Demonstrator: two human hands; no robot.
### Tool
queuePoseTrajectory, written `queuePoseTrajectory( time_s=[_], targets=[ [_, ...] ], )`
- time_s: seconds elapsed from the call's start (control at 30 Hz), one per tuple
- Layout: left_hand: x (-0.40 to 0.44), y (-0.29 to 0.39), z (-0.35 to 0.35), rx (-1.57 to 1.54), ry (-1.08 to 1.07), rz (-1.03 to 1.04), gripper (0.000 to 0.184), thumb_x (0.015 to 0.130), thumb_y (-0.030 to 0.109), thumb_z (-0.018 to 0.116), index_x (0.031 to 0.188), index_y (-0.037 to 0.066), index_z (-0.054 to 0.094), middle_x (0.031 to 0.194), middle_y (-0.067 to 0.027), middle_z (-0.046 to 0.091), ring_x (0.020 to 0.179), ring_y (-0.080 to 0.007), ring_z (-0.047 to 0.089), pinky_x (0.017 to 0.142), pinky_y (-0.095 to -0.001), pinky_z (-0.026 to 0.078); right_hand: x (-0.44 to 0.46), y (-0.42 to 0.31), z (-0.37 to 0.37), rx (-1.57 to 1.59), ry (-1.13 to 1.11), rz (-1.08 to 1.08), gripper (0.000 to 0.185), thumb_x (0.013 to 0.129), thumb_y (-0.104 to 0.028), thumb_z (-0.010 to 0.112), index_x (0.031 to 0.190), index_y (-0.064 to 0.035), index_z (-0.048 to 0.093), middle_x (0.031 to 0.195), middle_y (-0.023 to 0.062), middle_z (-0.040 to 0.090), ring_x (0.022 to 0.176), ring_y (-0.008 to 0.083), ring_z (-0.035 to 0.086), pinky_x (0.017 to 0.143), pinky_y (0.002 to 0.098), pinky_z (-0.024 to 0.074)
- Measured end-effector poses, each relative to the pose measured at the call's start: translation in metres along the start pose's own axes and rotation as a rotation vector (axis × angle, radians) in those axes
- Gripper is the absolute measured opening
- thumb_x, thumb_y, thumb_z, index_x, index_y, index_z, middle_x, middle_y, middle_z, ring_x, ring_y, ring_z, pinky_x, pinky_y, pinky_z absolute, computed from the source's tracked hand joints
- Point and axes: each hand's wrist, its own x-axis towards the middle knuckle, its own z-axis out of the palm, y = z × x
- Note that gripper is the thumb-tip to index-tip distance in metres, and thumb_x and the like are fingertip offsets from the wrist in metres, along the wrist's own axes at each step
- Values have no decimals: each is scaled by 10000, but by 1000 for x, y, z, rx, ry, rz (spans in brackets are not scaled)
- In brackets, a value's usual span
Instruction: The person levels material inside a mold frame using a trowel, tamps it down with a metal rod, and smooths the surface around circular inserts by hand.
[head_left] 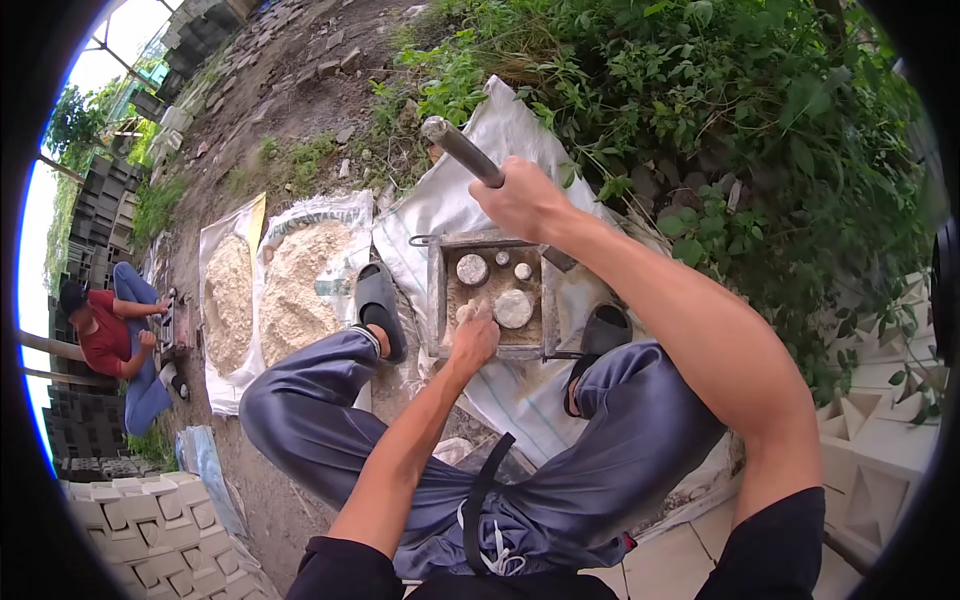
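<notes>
A square mould frame [437, 300] lies on white sacking between my feet. Inside it are several round pale-topped pieces, among them a large disc [513, 309] at the lower right and a smaller one [472, 269] at the upper left. My left hand [474, 335] is at the frame's lower left, its fingers bent on a small pale lump [466, 311] beside the large disc. Above the frame's upper right, my right hand [520, 201] is wrapped round a dark metal bar [463, 150], which slants down past the wrist.
Two open sacks of pale powder [308, 280] lie left of the frame. A person in a red shirt [104, 335] sits at the far left. Stacked pale blocks [165, 530] stand lower left, more at the right. Green plants [700, 110] fill the upper right.
</notes>
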Motion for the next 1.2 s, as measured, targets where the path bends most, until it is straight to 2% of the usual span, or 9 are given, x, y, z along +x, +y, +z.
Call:
queuePoseTrajectory(
  time_s=[0.03, 0.17, 0.27, 0.43, 0.5, 0.63, 0.8, 1.0, 1.2],
  targets=[
    [-1, 10, -1, -191, 19, -76, 271, 851, 210, 469, 825, 42, 681, 958, -160, 665, 1033, -284, 588, 1046, -498, 293, 0, 2, 0, 3, 4, -2, 419, 809, -329, 557, 858, 79, 640, 816, 257, 648, 823, 368, 648, 763, 410, 487],
    [-7, 53, -34, -358, -11, -263, 389, 918, 300, 422, 798, 5, 646, 817, -186, 667, 725, -344, 644, 948, -480, 392, -1, 3, -4, 5, -44, 25, 420, 808, -328, 559, 856, 81, 640, 825, 263, 647, 831, 369, 647, 766, 409, 487],
    [5, 75, -17, -523, -62, -514, 437, 902, 370, 441, 813, -10, 639, 819, -200, 664, 755, -355, 640, 841, -462, 452, -5, 1, -5, -10, -17, -8, 433, 810, -337, 557, 858, 86, 640, 833, 263, 647, 826, 366, 649, 761, 407, 488],
    [-4, 69, -30, -744, 8, -400, 371, 869, 342, 486, 826, 1, 624, 822, -196, 660, 797, -371, 624, 752, -447, 470, -3, 6, -4, 31, 13, 36, 430, 810, -338, 562, 846, 82, 649, 813, 263, 646, 815, 362, 652, 746, 407, 493],
    [-10, 70, -34, -644, 309, -288, 313, 841, 299, 498, 844, 9, 616, 803, -189, 645, 851, -349, 601, 746, -467, 462, -4, 4, -8, 27, -5, 34, 427, 809, -339, 563, 834, 79, 652, 804, 263, 645, 812, 364, 651, 746, 408, 493],
    [-8, 77, -37, -489, 186, -155, 274, 801, 270, 512, 810, 18, 617, 794, -186, 628, 900, -314, 576, 763, -458, 462, -8, 3, -8, -2, 14, -46, 425, 810, -340, 560, 805, 74, 657, 783, 263, 643, 800, 371, 649, 741, 408, 495],
    [18, 75, -19, -386, -5, -99, 185, 705, 215, 572, 650, 63, 662, 719, -147, 662, 727, -297, 655, 624, -390, 517, -3, 8, -3, -2, 20, -48, 417, 812, -328, 568, 785, 85, 620, 719, 233, 622, 712, 324, 627, 677, 403, 478],
    [35, 74, -39, -396, -74, -198, 172, 695, 188, 566, 667, 62, 680, 687, -168, 653, 692, -326, 660, 603, -403, 523, -2, 9, 1, 5, 39, -69, 421, 823, -329, 569, 727, 79, 600, 665, 207, 607, 629, 292, 612, 630, 406, 462],
    [32, 79, -40, -613, 110, -362, 180, 718, 138, 535, 761, 24, 666, 726, -202, 644, 670, -374, 640, 616, -450, 514, -3, 11, -3, 8, 17, -41, 429, 820, -331, 574, 742, 89, 608, 676, 226, 616, 647, 306, 628, 647, 410, 471]
  ],
)
